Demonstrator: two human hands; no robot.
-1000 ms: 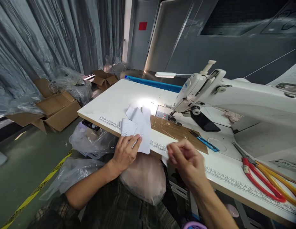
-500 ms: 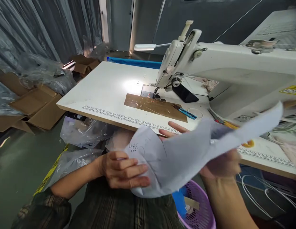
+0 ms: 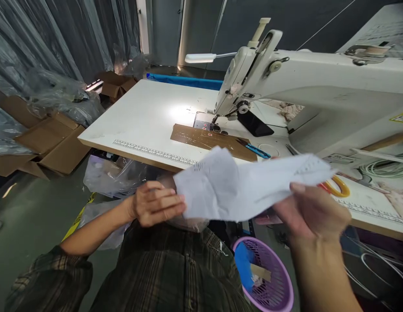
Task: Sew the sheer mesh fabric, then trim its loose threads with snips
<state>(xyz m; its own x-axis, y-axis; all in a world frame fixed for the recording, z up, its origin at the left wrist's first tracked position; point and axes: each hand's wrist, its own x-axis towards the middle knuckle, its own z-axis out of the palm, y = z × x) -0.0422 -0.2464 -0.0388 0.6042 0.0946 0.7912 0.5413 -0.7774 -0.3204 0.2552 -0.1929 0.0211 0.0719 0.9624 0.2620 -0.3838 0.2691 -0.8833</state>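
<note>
A thin white sheet, creased and with rows of small dark dots near its left end, stretches between my hands in front of the table edge. Whether it is cloth or paper I cannot tell. My left hand is closed on its left end. At the other end my right hand grips it, thumb on top and the fingers hidden underneath. Beyond the sheet, a brown strip lies by the needle of a white sewing machine. Blue-handled thread snips rest on the strip's right end.
The white table has a printed ruler along its front edge. Orange-handled scissors and a dark phone lie on it. A purple basket stands below, near my lap. Cardboard boxes and plastic bags fill the left.
The sheet has swung lower and flatter, its raised right end coming down. My left hand has moved up and slightly left. The right hand has shifted right, its thumb now on top.
</note>
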